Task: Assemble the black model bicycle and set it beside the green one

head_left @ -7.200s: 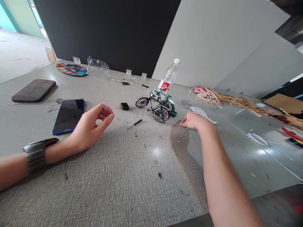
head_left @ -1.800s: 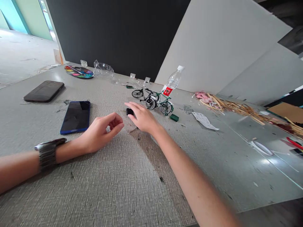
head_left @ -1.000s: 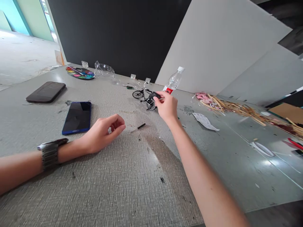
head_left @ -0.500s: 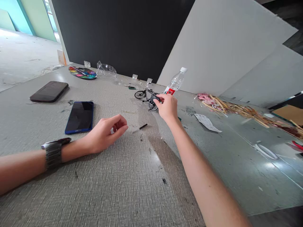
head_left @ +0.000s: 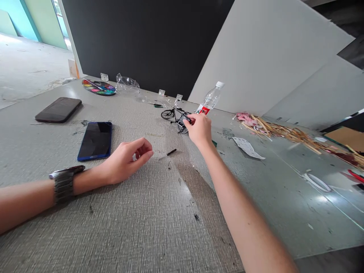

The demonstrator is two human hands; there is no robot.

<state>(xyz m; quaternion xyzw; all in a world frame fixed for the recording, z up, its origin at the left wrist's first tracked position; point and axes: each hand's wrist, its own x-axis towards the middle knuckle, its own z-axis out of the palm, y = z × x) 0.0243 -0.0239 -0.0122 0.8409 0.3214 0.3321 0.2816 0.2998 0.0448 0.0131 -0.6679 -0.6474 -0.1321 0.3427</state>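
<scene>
A small black model bicycle (head_left: 178, 115) stands upright on the table with its front wheel to the left. My right hand (head_left: 200, 129) pinches a dark piece at the bicycle's rear, and its fingers hide part of the back wheel. Loosely curled, my left hand (head_left: 131, 159) rests on the table with nothing visible in it. Between that hand and the bicycle lies a small screwdriver (head_left: 171, 152) with a black handle. A blue-edged phone (head_left: 95, 140) is beside my left hand, and a black watch (head_left: 64, 185) is on that wrist.
A second dark phone (head_left: 58, 110) lies at left, with a paint palette (head_left: 99, 88) and clear plastic packaging (head_left: 127, 84) behind. A bottle (head_left: 211, 98) stands beyond my right hand. Rightward are a paper sheet (head_left: 248, 147), wood strips (head_left: 290, 135) and a white ring (head_left: 317, 182).
The whole view has shifted very slightly. My right hand keeps its pinch at the bicycle's rear, and my left hand rests in the same place.
</scene>
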